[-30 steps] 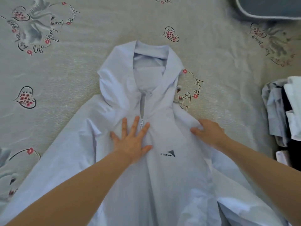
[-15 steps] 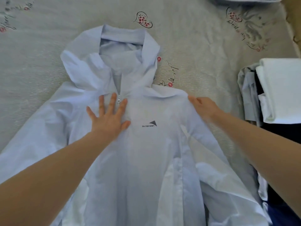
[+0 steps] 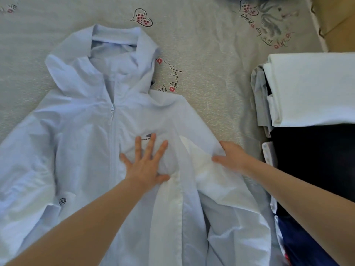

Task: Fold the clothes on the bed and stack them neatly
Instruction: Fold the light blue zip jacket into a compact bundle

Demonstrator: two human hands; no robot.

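A pale blue hooded jacket (image 3: 82,143) lies front-up on the bed (image 3: 207,60), zipped, its hood towards the far side. My left hand (image 3: 147,163) presses flat on its chest just below the small black logo, fingers spread. My right hand (image 3: 231,157) rests on the jacket's right side by the sleeve, fingers curled over the fabric edge; whether it pinches the cloth I cannot tell. A stack of folded clothes sits at the right: a white piece (image 3: 311,89) on top, a grey one (image 3: 260,96) beneath, dark pieces (image 3: 315,160) nearer me.
The bedsheet is grey with heart and script prints (image 3: 143,18). The bed's far right corner meets a brown floor (image 3: 340,22). A dark blue garment (image 3: 305,244) lies at the lower right. Bare sheet stretches beyond the hood and between jacket and stack.
My left hand slid from beside the zipper to the chest below the logo. My right hand moved from the shoulder down the jacket's right side. My view shifted right, showing more of the stack.
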